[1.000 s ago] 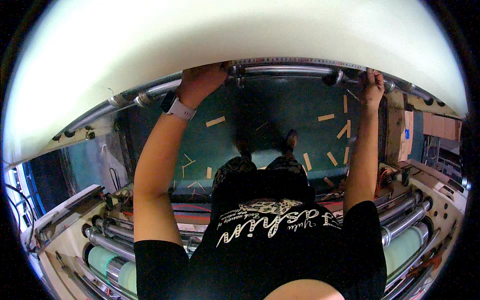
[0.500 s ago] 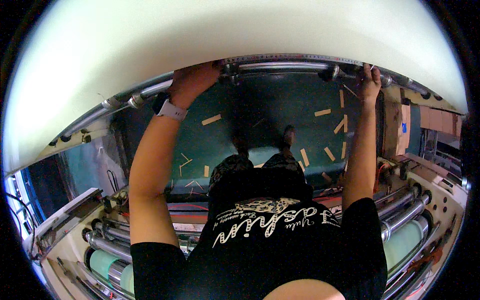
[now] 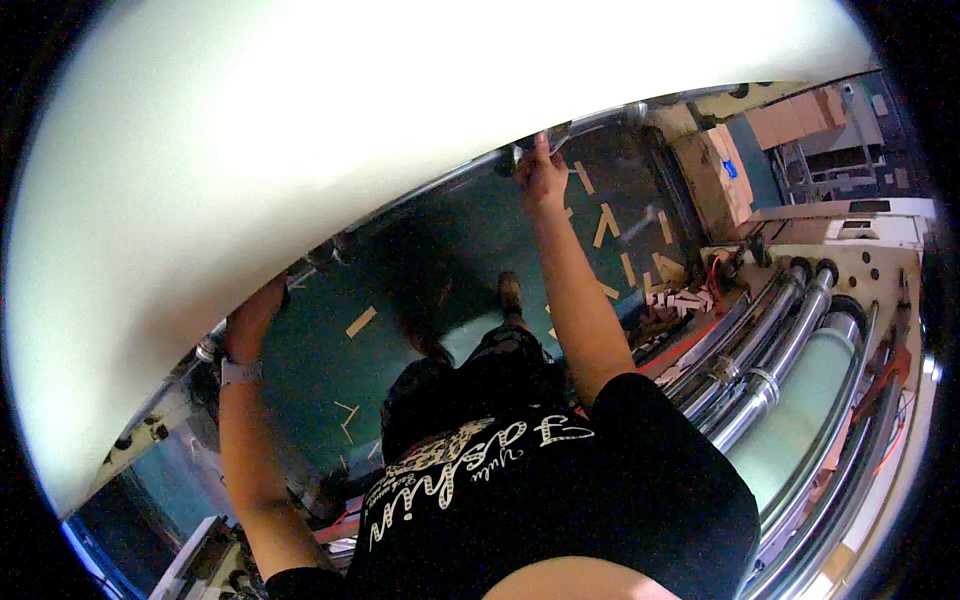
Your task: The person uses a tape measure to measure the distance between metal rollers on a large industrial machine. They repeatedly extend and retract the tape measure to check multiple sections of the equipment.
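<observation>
A large white curved sheet or roll (image 3: 300,130) fills the upper part of the view. Along its lower edge runs a shiny metal bar (image 3: 450,175) with round collars. My left hand (image 3: 255,325) reaches up to the bar at the left, a pale-strapped watch (image 3: 240,373) on its wrist. The fingers of that hand are in shadow and hidden by the white edge. My right hand (image 3: 543,178) is at the bar beside a dark collar, thumb up and fingers curled. A thin pale piece shows beside it, too small to name.
Several cardboard strips (image 3: 361,321) lie on the dark green floor (image 3: 330,380). At the right stands a machine with metal rollers (image 3: 765,390) and a pale green roll (image 3: 800,430). A brown cardboard piece (image 3: 715,180) stands at the upper right.
My view has turned, so the bar slants and more of the right-hand machine shows. The measuring tape earlier stretched along the bar between my hands no longer shows.
</observation>
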The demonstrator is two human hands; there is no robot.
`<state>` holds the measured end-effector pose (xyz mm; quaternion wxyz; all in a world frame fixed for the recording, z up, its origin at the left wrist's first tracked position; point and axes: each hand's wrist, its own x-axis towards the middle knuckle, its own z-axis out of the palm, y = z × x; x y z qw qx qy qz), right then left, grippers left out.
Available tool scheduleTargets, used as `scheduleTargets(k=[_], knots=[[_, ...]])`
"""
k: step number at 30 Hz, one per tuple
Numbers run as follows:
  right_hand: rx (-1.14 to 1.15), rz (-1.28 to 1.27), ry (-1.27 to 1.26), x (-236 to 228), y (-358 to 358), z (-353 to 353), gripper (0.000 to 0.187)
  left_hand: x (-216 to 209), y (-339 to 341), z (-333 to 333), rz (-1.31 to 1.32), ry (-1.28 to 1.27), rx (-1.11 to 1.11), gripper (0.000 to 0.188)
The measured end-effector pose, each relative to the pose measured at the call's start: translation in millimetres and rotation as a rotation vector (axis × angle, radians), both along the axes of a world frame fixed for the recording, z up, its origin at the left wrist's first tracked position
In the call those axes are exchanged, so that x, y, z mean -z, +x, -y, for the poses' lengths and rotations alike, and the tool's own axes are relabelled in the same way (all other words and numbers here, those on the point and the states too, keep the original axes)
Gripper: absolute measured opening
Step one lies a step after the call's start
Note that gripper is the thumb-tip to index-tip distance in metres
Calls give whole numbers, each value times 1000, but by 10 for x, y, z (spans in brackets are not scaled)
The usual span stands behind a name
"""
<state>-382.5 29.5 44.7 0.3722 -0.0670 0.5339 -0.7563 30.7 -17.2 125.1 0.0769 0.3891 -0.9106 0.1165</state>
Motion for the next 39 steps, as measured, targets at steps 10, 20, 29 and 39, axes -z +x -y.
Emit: scheduleTargets(k=[10,20,29,39], knots=[[-117,152,2,-29,-51,-70,38,-249,-62,-3,229,124,-57,21],[-117,206,-44,-9,-61,-56,33,-134,84,147,210,359,-55,24],[-77,223,-48,96,-57,-48,29,-5,1,39,287,-137,40,23],[-112,188,-55,2,-41,-64,25,41,64,81,353,-139,59,25]])
